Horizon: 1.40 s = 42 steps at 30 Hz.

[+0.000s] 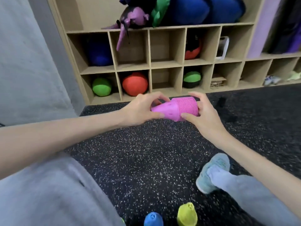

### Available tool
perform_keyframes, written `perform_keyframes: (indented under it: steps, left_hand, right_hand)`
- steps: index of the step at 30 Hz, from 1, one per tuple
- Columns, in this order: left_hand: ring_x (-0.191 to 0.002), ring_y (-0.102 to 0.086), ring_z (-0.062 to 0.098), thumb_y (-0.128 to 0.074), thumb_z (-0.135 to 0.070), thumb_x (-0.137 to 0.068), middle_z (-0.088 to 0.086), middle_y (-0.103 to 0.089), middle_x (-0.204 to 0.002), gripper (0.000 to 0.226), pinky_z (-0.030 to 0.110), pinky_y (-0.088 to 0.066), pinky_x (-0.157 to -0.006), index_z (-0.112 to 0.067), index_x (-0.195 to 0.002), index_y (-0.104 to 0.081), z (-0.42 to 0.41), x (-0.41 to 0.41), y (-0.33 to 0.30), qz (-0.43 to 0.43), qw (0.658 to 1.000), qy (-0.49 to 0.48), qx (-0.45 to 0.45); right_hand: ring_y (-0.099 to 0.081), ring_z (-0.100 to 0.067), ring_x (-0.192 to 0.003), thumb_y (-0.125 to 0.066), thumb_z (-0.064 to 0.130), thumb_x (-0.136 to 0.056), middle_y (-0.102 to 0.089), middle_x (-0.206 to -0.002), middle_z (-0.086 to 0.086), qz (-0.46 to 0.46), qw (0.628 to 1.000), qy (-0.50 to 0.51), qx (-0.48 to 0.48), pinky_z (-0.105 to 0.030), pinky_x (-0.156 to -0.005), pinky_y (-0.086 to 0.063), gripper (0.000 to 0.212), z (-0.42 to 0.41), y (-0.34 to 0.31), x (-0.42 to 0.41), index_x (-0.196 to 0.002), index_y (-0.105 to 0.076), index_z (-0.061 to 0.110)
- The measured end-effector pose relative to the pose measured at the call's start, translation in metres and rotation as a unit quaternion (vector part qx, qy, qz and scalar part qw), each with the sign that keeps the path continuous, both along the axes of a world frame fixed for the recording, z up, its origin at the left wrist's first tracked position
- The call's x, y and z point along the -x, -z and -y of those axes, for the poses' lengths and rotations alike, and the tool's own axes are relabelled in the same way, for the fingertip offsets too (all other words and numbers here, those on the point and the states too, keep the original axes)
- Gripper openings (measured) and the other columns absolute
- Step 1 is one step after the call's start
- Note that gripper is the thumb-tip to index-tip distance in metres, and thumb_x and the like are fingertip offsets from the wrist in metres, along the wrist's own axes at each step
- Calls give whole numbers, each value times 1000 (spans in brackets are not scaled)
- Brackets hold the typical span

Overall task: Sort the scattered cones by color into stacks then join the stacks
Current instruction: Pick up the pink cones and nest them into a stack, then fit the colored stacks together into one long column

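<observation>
Both forearms bare, reaching forward and converging over the speckled black floor point(146, 152); pink cone stack point(175, 109) held between the two hands, lying on its side, narrow tip toward the person's left, ribbed wide end toward the right; whether it rests on the floor or is lifted just above it, cannot tell.

Left hand point(141, 110) wraps the tapered tip end, thumb on the near side, fingers curled over the top; wrist roughly straight, forearm running in from lower left.

Right hand point(202, 115) grips the wide ribbed end, thumb pressed on the near lower edge, fingers arched over the far rim; wrist bent inward, forearm coming in from lower right.

Near the bottom edge: yellow cone stack point(187, 214) upright, blue cone stack point(153, 219) just beside it to the left; both well apart from the pink one.

Grey trouser legs either side; a teal shoe point(213, 172) at right; wooden cubby shelf point(167, 64) behind with balls in compartments.
</observation>
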<state>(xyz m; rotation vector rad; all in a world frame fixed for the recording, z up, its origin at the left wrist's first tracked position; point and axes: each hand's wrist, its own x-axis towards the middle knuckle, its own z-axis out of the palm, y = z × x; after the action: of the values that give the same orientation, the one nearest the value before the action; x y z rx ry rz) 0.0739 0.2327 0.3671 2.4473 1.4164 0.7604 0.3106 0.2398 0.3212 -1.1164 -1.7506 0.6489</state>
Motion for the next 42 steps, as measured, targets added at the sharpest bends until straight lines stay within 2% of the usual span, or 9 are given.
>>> perform_keyframes:
  steps: [8,12,16,19,23,27,33,38,42]
  left_hand:
    - [-95,-71,3,-83,-20,-82,-11,-75,-109,42,15,-53,-78,-28,-121,-67,62,-34,50,91,994,-48,41]
    - [-82,-70,1,-83,-16,-83,-9,-75,-108,41,19,-55,-75,-28,-119,-69,83,-49,89,187,977,-79,62]
    - [-95,-70,8,-82,-9,-83,-8,-73,-111,40,32,-59,-89,-32,-113,-68,95,-63,129,293,946,-125,58]
    - [-102,-70,10,-80,-9,-85,-9,-72,-113,38,34,-58,-93,-34,-111,-65,86,-71,137,293,945,-139,48]
    - [-101,-69,9,-75,-5,-89,-3,-72,-115,36,22,-55,-88,-19,-120,-64,59,-79,135,307,941,-137,39]
    - [-92,-69,8,-72,-4,-91,3,-75,-105,36,19,-53,-83,-14,-124,-62,44,-89,159,336,925,-162,76]
    - [-114,-69,18,-70,-5,-93,5,-72,-121,38,44,-55,-101,-15,-128,-58,55,-86,202,369,898,-221,95]
    - [-92,-69,26,-65,-10,-98,9,-72,-114,34,44,-58,-83,-14,-131,-56,83,-93,227,418,861,-276,82]
    - [-71,-49,17,-60,-8,-102,4,-60,-79,34,38,-45,-64,-18,-134,-57,95,-108,247,445,840,-305,63]
  right_hand:
    - [-63,-8,-101,-81,21,-84,-67,-118,3,5,999,16,38,-6,-80,-41,71,54,48,-31,-143,-43,25]
    - [-65,2,-91,-83,18,-83,-71,-114,3,-30,994,16,101,-4,-77,-47,72,71,79,-46,-144,-45,22]
    - [-68,1,-96,-81,14,-84,-72,-116,6,-57,989,4,139,-13,-83,-55,67,78,101,-54,-144,-50,16]
    - [-66,12,-92,-76,11,-88,-69,-108,18,-61,986,-8,154,-8,-79,-52,63,72,109,-60,-145,-50,14]
    - [-68,0,-107,-71,2,-91,-70,-124,10,-93,978,-20,186,-26,-89,-59,67,57,126,-69,-151,-43,12]
    - [-68,-2,-112,-73,2,-89,-70,-126,9,-112,967,-22,229,-30,-100,-53,71,52,160,-70,-151,-41,15]
    - [-69,-3,-110,-72,-5,-85,-73,-122,4,-139,941,-51,303,-18,-88,-55,67,57,202,-59,-145,-49,14]
    - [-71,-5,-108,-79,3,-81,-75,-117,5,-101,939,-73,321,-26,-87,-58,68,62,221,-55,-143,-53,17]
    - [-68,6,-97,-81,12,-82,-74,-106,10,-35,947,-83,309,-5,-85,-45,65,71,227,-57,-139,-53,22]
